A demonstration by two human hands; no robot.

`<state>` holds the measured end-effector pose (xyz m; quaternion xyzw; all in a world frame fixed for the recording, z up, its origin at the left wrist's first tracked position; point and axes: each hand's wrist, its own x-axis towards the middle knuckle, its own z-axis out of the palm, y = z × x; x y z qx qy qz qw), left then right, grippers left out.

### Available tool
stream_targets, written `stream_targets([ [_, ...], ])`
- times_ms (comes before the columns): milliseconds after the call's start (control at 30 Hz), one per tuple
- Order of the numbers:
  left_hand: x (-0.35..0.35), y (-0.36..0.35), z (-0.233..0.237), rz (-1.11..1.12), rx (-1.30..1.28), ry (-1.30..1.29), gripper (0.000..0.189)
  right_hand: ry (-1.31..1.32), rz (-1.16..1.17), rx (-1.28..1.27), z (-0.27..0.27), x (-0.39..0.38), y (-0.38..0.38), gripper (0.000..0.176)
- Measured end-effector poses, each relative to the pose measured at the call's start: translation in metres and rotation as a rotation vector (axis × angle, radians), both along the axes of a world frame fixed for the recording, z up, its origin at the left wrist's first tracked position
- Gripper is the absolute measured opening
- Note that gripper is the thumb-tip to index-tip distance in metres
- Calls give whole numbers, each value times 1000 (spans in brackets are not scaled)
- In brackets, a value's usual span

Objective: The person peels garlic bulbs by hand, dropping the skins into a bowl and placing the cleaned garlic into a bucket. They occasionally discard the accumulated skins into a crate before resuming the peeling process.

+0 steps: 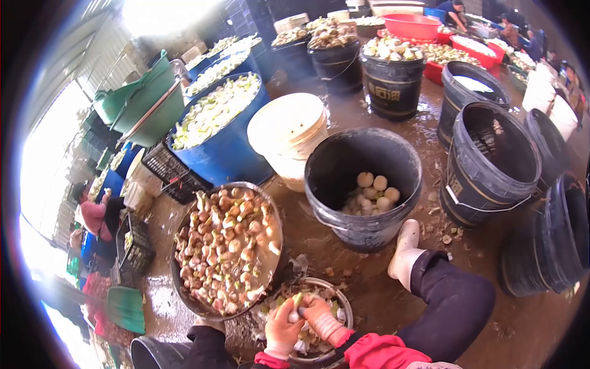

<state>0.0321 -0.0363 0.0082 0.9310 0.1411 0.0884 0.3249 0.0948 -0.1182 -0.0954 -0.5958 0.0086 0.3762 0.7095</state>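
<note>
My left hand (pixel 281 329) is closed round a pale bulb (pixel 294 315) with a short green stem. Against the bulb's right side, my right hand (pixel 321 315) has its fingers curled; a small dark item shows at its fingertips, too small to name. Both hands are above a round basin (pixel 345 301) of peelings. To the upper left, a wide dark tub (pixel 278 246) holds many unpeeled bulbs in brownish water. A black bucket (pixel 362 150) beyond my hands has peeled white bulbs (pixel 369 193) at its bottom.
A white lidded bucket (pixel 289 123) and a blue barrel (pixel 215 160) of pale pieces stand ahead. Black buckets (pixel 491 160) line the right side. My boot (pixel 405 252) rests beside the bulb bucket. A person in pink (pixel 95 215) sits at the left; others are at the far right.
</note>
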Motion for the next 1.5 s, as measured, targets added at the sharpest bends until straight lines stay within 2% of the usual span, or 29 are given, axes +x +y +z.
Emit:
stream_targets([
  [33, -1, 3, -9, -53, -6, -26, 65, 21, -48, 9, 22, 4, -8, 30],
  [67, -2, 3, -15, 62, -456, -36, 67, -4, -56, 15, 36, 6, -16, 30],
  [100, 0, 4, -15, 180, -902, -57, 71, 13, -106, 154, 50, 7, -19, 30],
  [133, 3, 4, -1, 265, -1199, -98, 73, 63, -80, 257, 55, 10, -21, 30],
  [167, 1, 10, -1, 307, -1354, -140, 70, 111, -56, 360, 59, 14, -22, 31],
  [200, 1, 14, -2, 303, -1342, -146, 68, 165, -30, 354, 64, 19, -23, 40],
  [267, -2, 17, -4, 305, -1327, -151, 67, 145, -24, 344, 68, 17, -21, 38],
  [333, -6, 16, -8, 181, -1035, -81, 62, 166, -24, 343, 68, 14, -20, 35],
  [367, -7, 11, -11, 155, -949, -120, 54, 100, -31, 244, 62, 12, -19, 30],
  [467, -5, 1, 4, 30, -158, 30, 48, 19, -60, 78, 31, 4, -7, 24],
  [500, -1, 2, 2, -130, 94, -80, 49, 4, -86, 10, 25, 2, -2, 22],
  [533, -2, 0, 3, -145, 200, -61, 49, 121, -147, 163, 19, -2, 1, 24],
  [600, -4, 0, 5, -156, 310, -40, 50, 49, -124, 118, 16, -6, 0, 25],
  [667, -6, 4, 1, -27, -44, -72, 46, -41, -78, 79, 41, 0, -7, 27],
  [700, -8, 8, -2, -18, -39, -69, 46, -69, -81, 78, 71, 5, -15, 28],
  [767, -12, 20, -13, 402, -1746, -162, 37, 140, -162, 232, 75, 5, -14, 26],
  [800, -13, 23, -19, 442, -1821, -163, 43, -115, -95, 142, 60, 2, -12, 29],
  [900, -16, 23, -21, 564, -1768, -124, 43, -282, -77, 119, 49, 0, -9, 31],
  [967, -17, 18, -21, 590, -1712, -130, 47, -152, -59, 116, 54, 0, -11, 32],
  [1033, -18, 8, -12, 377, -1149, -32, 55, -131, 21, -22, 62, -1, -12, 32],
  [1067, -17, 2, -4, 415, -1016, -14, 65, 82, -84, 104, 43, -8, -2, 34],
  [1100, -19, 6, -5, 422, -1017, -13, 65, 86, -79, 101, 42, -8, -2, 34],
  [1167, -23, 21, -6, 400, -1266, 94, 62, 146, -106, 185, 41, -7, -4, 32],
  [1233, -13, 32, 2, 498, -1397, 230, 53, 185, -77, 188, 57, -5, -10, 26],
  [1333, 0, 40, -11, 675, -1314, 173, 53, 14, 4, 172, 58, -10, -5, 20],
  [1367, 0, 39, -13, 713, -1137, 33, 52, 14, 5, 170, 59, -8, -5, 20],
  [1400, 0, 37, -17, 742, -956, -101, 52, 172, -50, 237, 66, -4, -4, 20],
  [1433, -3, 32, -23, 741, -957, -96, 52, 333, -107, 302, 69, -2, -4, 20],
  [1500, -17, 21, -35, 368, -789, -360, 55, 261, 1, 269, 45, -3, -4, 24],
])
